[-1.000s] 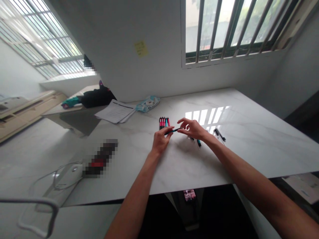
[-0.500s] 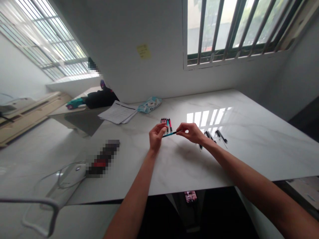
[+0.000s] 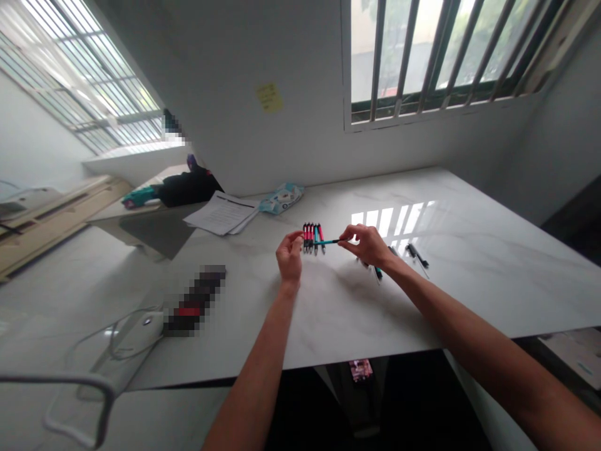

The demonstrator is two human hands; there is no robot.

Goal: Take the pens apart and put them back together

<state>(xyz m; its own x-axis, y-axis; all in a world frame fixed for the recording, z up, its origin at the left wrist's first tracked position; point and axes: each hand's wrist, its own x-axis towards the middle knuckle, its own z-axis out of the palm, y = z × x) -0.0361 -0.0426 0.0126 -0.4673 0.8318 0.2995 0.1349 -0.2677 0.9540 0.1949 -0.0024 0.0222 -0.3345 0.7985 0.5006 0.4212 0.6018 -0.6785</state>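
Observation:
My right hand (image 3: 365,243) pinches a slim teal pen (image 3: 327,242) at its black end; the pen points left, almost level, above the table. My left hand (image 3: 290,255) is a little left of the pen's free tip, thumb and fingers pressed together; whatever they may hold is too small to make out. Behind the held pen lies a neat row of several red and teal pens (image 3: 308,237), side by side. Near my right wrist are loose pen parts, among them a dark piece with a thin pale rod (image 3: 378,274), partly covered by the hand.
Farther right lie more black pen parts (image 3: 417,255) on the white marbled table (image 3: 338,313). Papers (image 3: 223,213) and a blue-white packet (image 3: 282,198) rest by the wall. A blurred dark object (image 3: 195,300) and a white device with a cable (image 3: 141,329) are at left.
My hands have drawn apart: the left hand has let go of the pen's teal end and shifted slightly left, while the right has moved a bit right and up with the pen.

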